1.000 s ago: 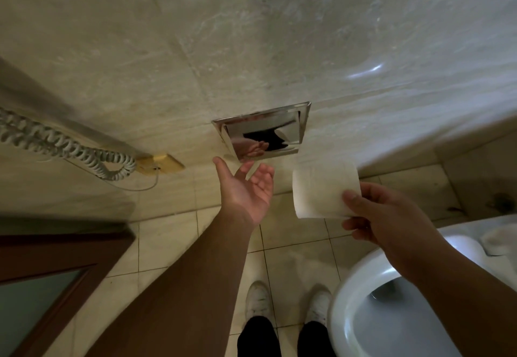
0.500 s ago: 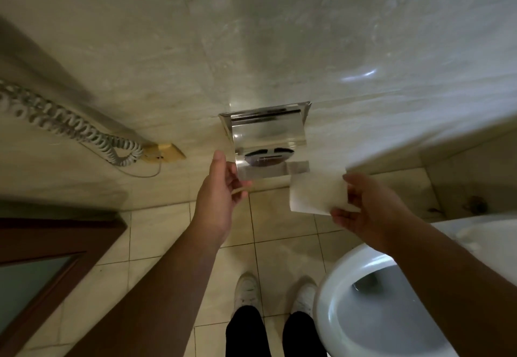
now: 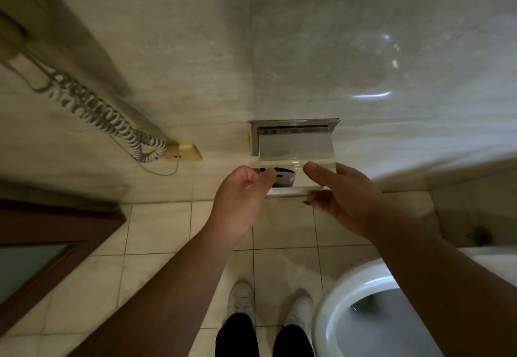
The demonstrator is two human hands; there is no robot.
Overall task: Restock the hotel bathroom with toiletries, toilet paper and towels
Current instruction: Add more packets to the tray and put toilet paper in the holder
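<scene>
A steel toilet paper holder (image 3: 253,136) is set into the marble wall, and its shiny flap (image 3: 295,148) sticks out towards me. My left hand (image 3: 240,197) pinches the flap's left front corner. My right hand (image 3: 345,200) has its thumb on top of the flap's right front corner and its fingers curled under the edge. The white toilet paper roll is out of sight. Whether it sits in the recess under the flap, I cannot tell.
A white toilet bowl (image 3: 331,300) stands open at the lower right, close to my right forearm. A coiled phone cord (image 3: 112,116) runs down the wall to a yellow socket plate (image 3: 186,154). A brown door (image 3: 42,231) is at the left. My white shoes (image 3: 240,298) stand on beige tiles.
My right hand brought the roll up to the holder, and the roll has gone from view. The flap swung outwards, and both hands closed on its front edge.
</scene>
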